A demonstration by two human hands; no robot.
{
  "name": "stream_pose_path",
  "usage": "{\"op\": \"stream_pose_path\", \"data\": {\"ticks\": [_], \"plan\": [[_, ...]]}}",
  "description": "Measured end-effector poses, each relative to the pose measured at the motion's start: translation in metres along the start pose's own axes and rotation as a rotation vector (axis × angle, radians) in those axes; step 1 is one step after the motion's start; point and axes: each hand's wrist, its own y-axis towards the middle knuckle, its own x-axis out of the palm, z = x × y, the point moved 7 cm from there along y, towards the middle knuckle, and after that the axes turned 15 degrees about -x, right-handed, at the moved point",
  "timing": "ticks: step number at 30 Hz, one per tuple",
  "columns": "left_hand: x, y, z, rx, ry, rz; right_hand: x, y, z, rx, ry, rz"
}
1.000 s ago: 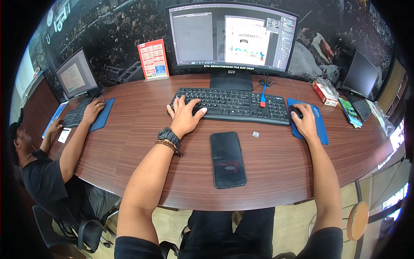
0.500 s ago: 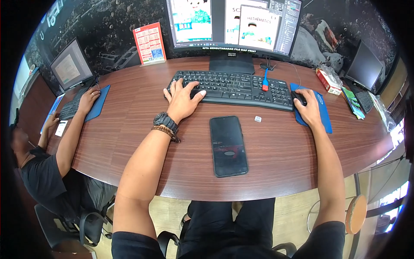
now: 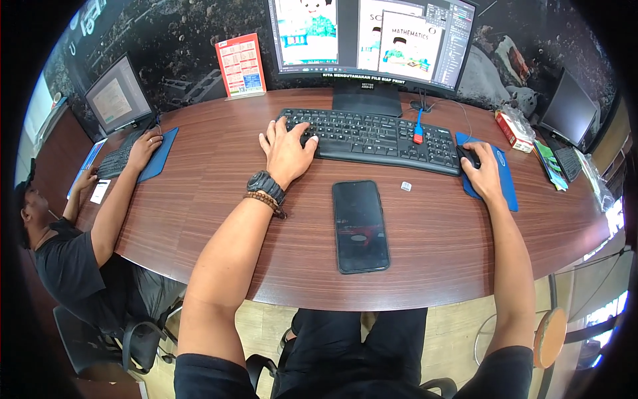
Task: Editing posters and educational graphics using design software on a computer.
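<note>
Keyboard (image 3: pixel 372 137) lay on the brown wood-grain bench (image 3: pixel 302 276), ahead of the person and below the monitor (image 3: pixel 372 70). Left hand (image 3: pixel 290 154) was over its left end, back upward, fingers spread and bent onto the keys, thumb pointing right along the near edge; no object seen in its grip. Whether any key was pressed could not be told.

Right hand (image 3: pixel 484 173) was just beyond the keyboard's right end, curled closed about the mouse (image 3: pixel 469 157), thumb on the left side, fingers over the far part. The hand hid much of the mouse. Both sat on a blue mouse pad (image 3: pixel 510 189). The keyboard thus stretched between the two hands, touched by the left only.

Appearance: keyboard full-width, black, with pale key legends, a number block at right and a smooth, gently curved near edge. Mouse black and rounded where visible. A red-and-blue connector (image 3: pixel 418 136) overlay the keys near the number block; contact unclear.

Phone (image 3: pixel 361 227), dark-screened, lay face up on the near side of the keyboard, between the forearms. A small pale block (image 3: pixel 406 186) lay right of the phone's far end, apart from both hands.
</note>
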Motion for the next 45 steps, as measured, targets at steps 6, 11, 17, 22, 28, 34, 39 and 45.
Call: {"op": "stream_pose_path", "data": {"ticks": [6, 11, 17, 22, 28, 34, 39, 45], "plan": [[-0.0005, 0.0018, -0.0041, -0.092, -0.014, -0.02, 0.0007, 0.0013, -0.0004, -0.016, 0.002, -0.011], [0.0006, -0.0001, -0.0033, -0.079, -0.03, -0.035, 0.0002, 0.0006, -0.004, -0.021, -0.001, -0.004], [0.0002, -0.0009, -0.0037, -0.075, -0.021, -0.041, -0.0007, 0.0007, -0.0049, -0.013, -0.002, -0.001], [-0.0005, -0.0008, -0.0013, -0.069, -0.009, -0.031, -0.0005, 0.0001, -0.0014, -0.023, -0.013, -0.003], [-0.0013, -0.0012, 0.0005, -0.035, 0.021, 0.01, -0.0005, 0.0, -0.0025, -0.032, 0.01, 0.008], [-0.0006, -0.0024, 0.0014, -0.007, 0.04, 0.027, -0.0042, 0.0035, -0.0022, 0.04, -0.014, -0.008], [0.0025, -0.0014, -0.0008, -0.017, 0.021, 0.013, -0.0014, 0.0017, -0.0016, 0.047, -0.039, 0.004], [0.0065, -0.0003, -0.0015, -0.017, 0.033, 0.005, 0.0018, -0.0003, 0.0016, 0.035, -0.017, 0.003]]}}
